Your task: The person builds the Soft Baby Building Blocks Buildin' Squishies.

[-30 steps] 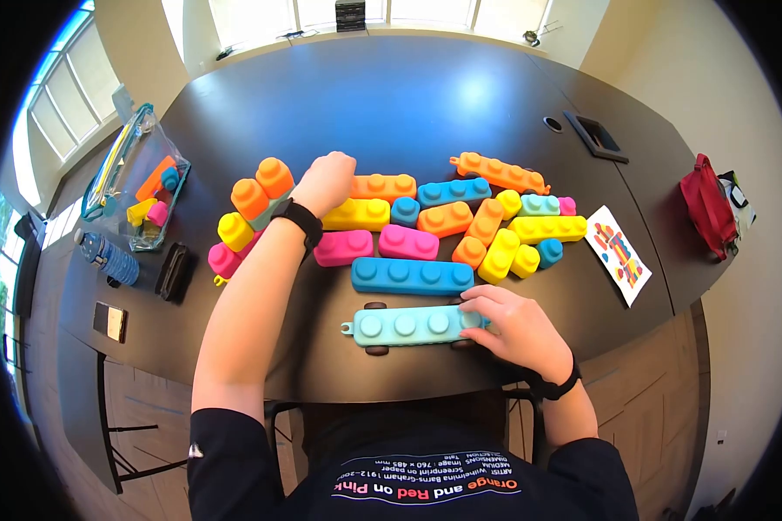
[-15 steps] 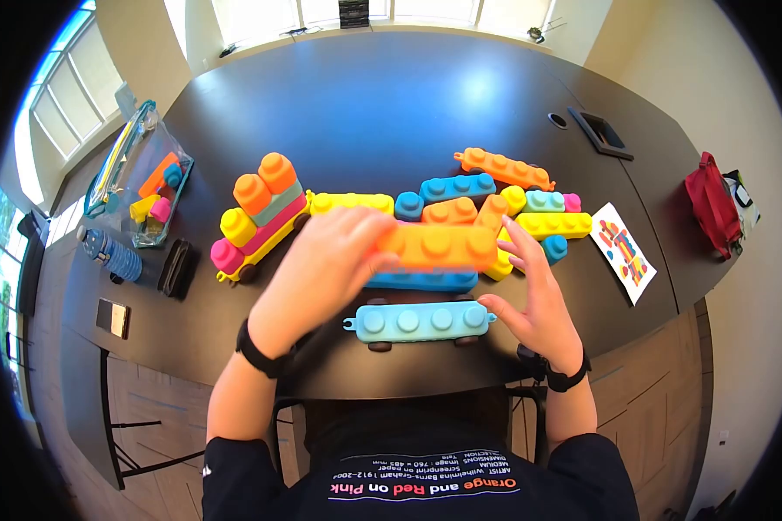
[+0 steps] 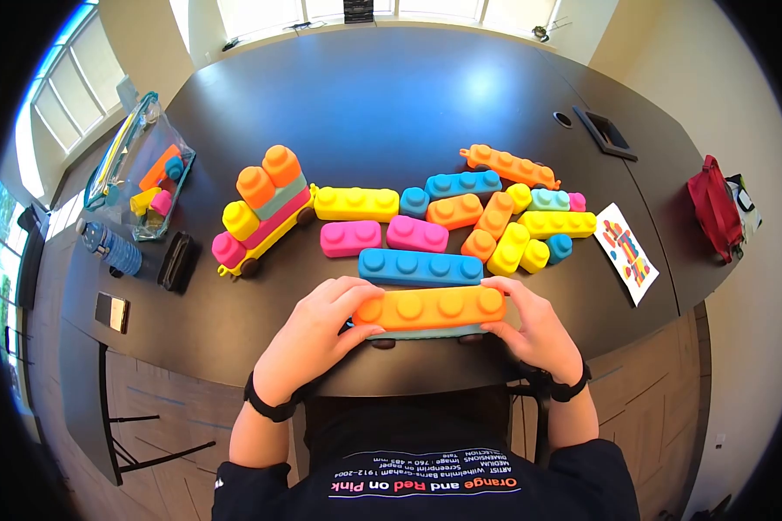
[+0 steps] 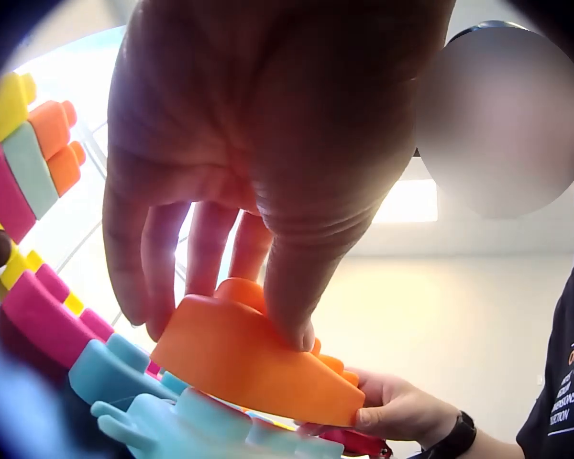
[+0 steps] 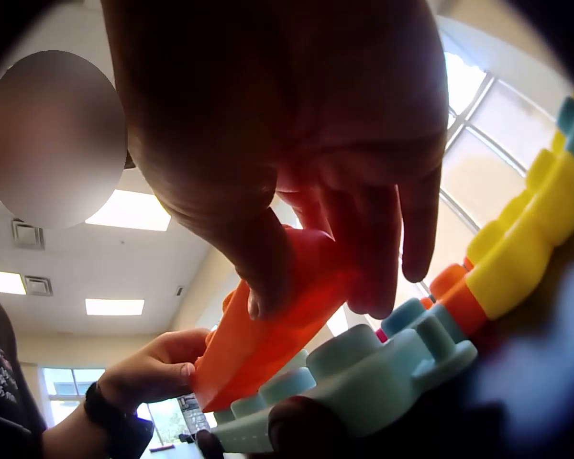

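Left hand (image 3: 308, 334) and right hand (image 3: 539, 334) pinch an orange block (image 3: 430, 310); only wrist views show studs (image 5: 344, 352) beneath. Far windows (image 3: 439, 7) light the dark table (image 3: 347, 95).

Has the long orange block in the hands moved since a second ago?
Yes, down the head view: the orange block lay beyond the long blue block; now, held by the left hand and right hand, it is on the near side.

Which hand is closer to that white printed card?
Right. The right hand holds the orange block by its end toward the printed card; the left hand holds the opposite end, farther away.
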Demonstrator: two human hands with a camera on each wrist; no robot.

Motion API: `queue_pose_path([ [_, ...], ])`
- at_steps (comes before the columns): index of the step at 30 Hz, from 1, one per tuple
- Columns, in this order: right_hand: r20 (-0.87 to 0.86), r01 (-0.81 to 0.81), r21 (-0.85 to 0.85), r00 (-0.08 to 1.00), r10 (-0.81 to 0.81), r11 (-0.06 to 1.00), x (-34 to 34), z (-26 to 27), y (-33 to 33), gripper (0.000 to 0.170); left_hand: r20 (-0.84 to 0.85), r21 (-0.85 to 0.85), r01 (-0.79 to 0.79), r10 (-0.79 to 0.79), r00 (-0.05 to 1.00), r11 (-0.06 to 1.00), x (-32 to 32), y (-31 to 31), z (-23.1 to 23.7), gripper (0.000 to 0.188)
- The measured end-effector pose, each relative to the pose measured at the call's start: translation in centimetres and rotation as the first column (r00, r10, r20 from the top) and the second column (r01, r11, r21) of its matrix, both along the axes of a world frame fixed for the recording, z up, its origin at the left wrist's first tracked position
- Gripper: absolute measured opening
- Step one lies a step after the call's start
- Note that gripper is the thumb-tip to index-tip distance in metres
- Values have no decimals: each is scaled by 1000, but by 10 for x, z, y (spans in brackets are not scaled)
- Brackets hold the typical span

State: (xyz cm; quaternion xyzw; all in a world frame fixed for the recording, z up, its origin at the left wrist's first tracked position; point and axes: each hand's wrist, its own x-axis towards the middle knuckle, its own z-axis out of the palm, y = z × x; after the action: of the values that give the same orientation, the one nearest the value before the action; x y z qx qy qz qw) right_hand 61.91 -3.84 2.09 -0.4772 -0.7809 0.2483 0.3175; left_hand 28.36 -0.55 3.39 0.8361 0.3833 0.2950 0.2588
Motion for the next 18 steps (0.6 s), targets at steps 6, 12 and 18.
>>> queue_pose_path([
  [6, 51, -23, -14, 998, 23, 1000, 2, 1, -1, 50, 7, 20, -17, 17, 1000, 1000, 5, -5, -5, 42],
  [12, 21, -1, -101, 1000, 3, 995, 4, -1, 0, 44, 5, 29, -25, 24, 1000, 999, 8, -6, -6, 41],
  [18, 5, 4, -107, 1000, -3, 994, 4, -5, 0, 43, -27, 19, -23, 23, 999, 1000, 11, -6, -8, 41],
])
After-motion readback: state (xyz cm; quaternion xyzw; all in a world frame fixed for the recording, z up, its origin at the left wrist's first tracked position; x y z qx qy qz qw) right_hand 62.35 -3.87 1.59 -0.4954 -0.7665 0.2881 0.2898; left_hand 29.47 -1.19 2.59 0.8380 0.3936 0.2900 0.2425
